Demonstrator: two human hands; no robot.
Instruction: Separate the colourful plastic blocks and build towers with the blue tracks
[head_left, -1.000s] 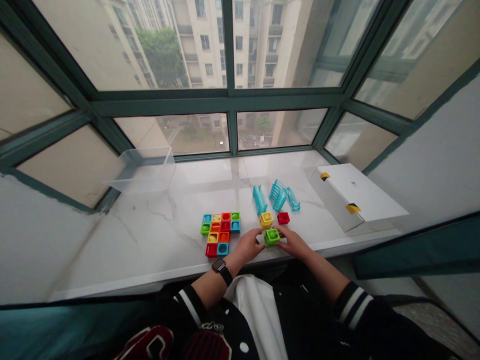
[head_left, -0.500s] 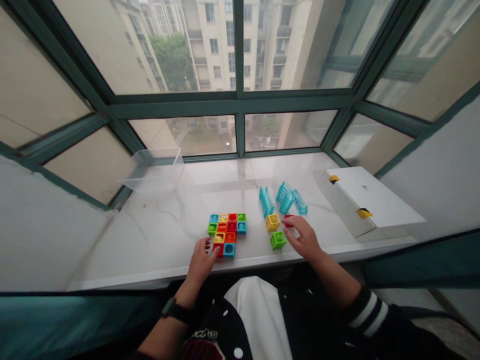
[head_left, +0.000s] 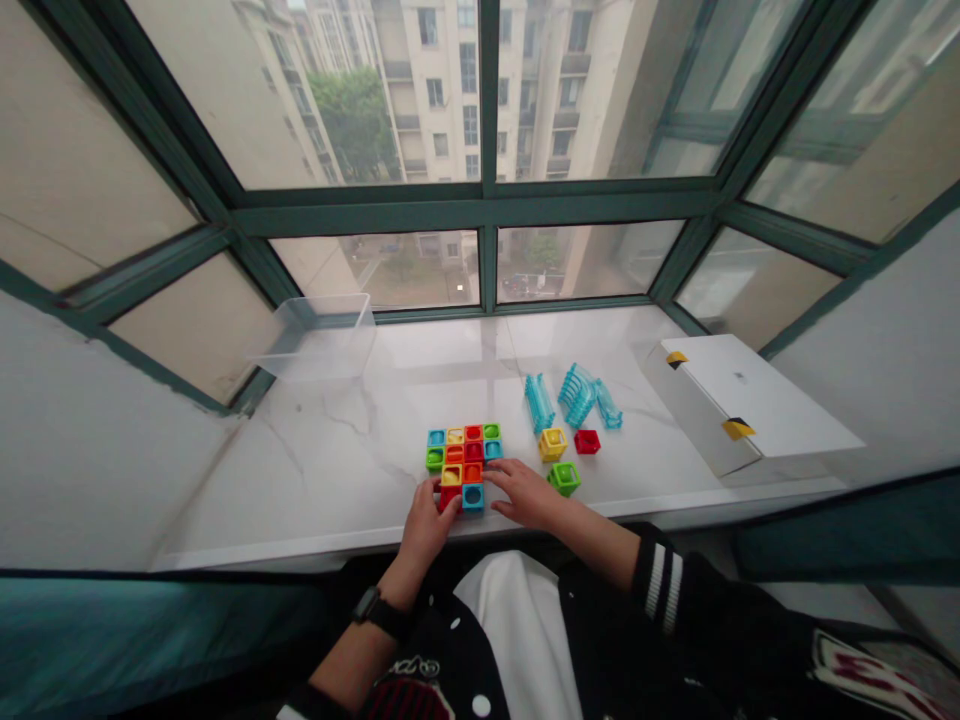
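A cluster of joined coloured cube blocks (head_left: 463, 455) lies on the white marble sill (head_left: 337, 470). My left hand (head_left: 426, 518) touches its near left corner at a red block, fingers bent against it. My right hand (head_left: 525, 492) rests flat and spread beside the cluster's near right corner, by a blue block (head_left: 473, 497). Loose green (head_left: 565, 478), yellow (head_left: 553, 443) and red (head_left: 586, 441) cubes sit just right of my right hand. Several clear turquoise ramp pieces (head_left: 577, 395) lie behind them.
A clear plastic tub (head_left: 319, 335) stands at the back left against the window frame. A white cardboard box (head_left: 739, 400) with yellow tape lies at the right end of the sill. The sill's front edge runs just under my wrists.
My right hand has left the loose red cube and moved left to the cluster's near right corner. My left hand has edged up against the cluster. The view has shifted slightly left.
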